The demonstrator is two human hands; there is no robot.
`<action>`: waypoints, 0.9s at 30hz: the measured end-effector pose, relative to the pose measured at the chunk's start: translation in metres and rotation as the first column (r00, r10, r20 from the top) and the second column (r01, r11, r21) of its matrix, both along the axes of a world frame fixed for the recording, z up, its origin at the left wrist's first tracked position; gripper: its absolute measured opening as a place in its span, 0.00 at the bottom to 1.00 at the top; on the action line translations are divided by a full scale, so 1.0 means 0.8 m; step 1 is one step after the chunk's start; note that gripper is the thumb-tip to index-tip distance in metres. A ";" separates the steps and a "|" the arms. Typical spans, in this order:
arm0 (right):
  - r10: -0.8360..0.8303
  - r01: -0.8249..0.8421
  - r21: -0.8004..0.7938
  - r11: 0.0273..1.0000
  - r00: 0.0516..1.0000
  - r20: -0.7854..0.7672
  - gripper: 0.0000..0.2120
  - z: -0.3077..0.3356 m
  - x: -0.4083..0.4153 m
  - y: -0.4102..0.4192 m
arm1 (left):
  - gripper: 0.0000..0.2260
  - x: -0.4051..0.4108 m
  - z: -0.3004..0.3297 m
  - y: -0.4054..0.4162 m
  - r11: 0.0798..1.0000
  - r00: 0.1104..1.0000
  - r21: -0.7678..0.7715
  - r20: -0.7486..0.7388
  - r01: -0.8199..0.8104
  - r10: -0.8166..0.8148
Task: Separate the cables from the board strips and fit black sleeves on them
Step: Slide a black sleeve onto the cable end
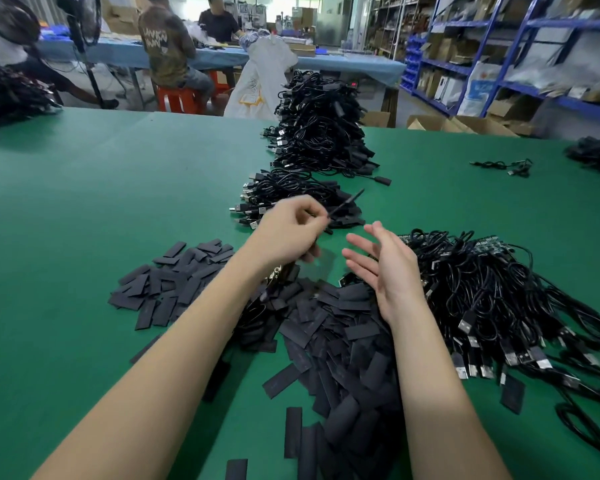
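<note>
My left hand [291,230] is raised over the green table [101,209] and pinches a black cable [345,203] whose sleeved end sticks up to the right. My right hand [385,265] hovers beside it, fingers straight and spread, holding nothing. A heap of flat black sleeves [340,341] lies below both hands. To the right lies a tangle of black USB cables on board strips [492,292]. Just beyond my hands sits a small pile of sleeved cables [291,195].
A tall stack of black cables [319,126] stands further back. A loose cable [506,166] and another pile [596,155] lie at the far right. People sit at a blue table [343,62] behind; shelves [499,46] line the right wall.
</note>
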State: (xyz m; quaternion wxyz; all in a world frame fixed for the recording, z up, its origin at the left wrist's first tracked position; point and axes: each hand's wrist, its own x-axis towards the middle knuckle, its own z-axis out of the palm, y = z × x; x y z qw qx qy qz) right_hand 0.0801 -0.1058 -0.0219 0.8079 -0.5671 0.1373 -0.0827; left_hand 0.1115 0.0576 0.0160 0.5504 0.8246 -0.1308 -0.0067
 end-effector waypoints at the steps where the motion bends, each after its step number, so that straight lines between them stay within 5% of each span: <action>1: 0.010 -0.010 -0.017 1.000 1.000 -0.009 0.10 -0.001 0.000 0.001 | 0.05 0.013 0.011 -0.003 0.996 0.996 0.078 0.081 -0.037 0.030; 7: 0.045 -0.047 -0.060 0.997 0.999 -0.026 0.11 -0.002 0.001 0.000 | 0.08 0.117 0.075 -0.028 0.845 0.904 0.466 0.426 -0.261 0.044; 15: 0.072 -0.073 -0.081 0.994 0.997 -0.016 0.10 -0.004 0.004 -0.002 | 0.11 0.182 0.049 -0.019 0.564 0.954 0.801 0.291 -0.200 -0.075; 21: 0.085 -0.085 -0.089 0.992 0.996 -0.005 0.10 -0.006 0.005 -0.004 | 0.16 0.153 0.033 -0.001 0.761 0.891 0.555 0.450 -0.335 0.064; 27: 0.085 -0.086 -0.102 0.991 0.996 -0.018 0.08 -0.003 0.003 -0.002 | 0.10 0.060 0.011 0.026 0.873 0.757 0.077 0.539 -0.482 0.370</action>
